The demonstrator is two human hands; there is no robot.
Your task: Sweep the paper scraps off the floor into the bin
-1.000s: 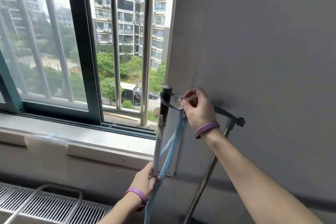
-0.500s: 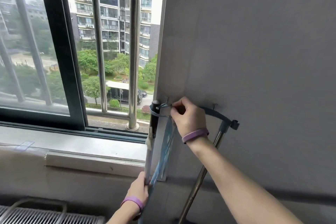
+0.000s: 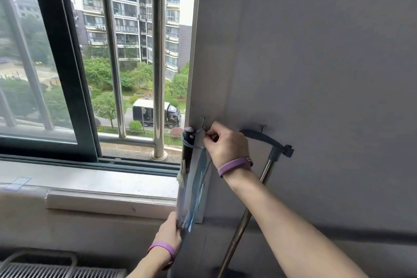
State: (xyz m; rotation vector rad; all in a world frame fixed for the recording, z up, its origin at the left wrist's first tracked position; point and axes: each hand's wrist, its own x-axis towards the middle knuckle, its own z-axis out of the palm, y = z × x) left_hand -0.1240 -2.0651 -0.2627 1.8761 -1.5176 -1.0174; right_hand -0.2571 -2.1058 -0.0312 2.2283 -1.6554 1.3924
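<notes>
A broom handle (image 3: 181, 196) with a black top and a pale blue strip along it stands upright against the grey wall, right of the window. My left hand (image 3: 169, 230) grips the handle low down. At its top, my right hand (image 3: 225, 145) pinches the thin hanging loop against a small nail (image 3: 203, 122) in the wall. A second long tool with a metal pole (image 3: 256, 196) hangs from another nail (image 3: 262, 128) by its dark curved grip. No paper scraps, no bin and no floor are in view.
The grey wall (image 3: 316, 74) fills the right side. On the left are a window with steel bars (image 3: 159, 63), a white sill (image 3: 94, 180) and a white grille (image 3: 56, 271) at the bottom left.
My right hand has carried the loop and the broom's top up to the wall, onto the left nail. The left hand has kept its grip low on the handle.
</notes>
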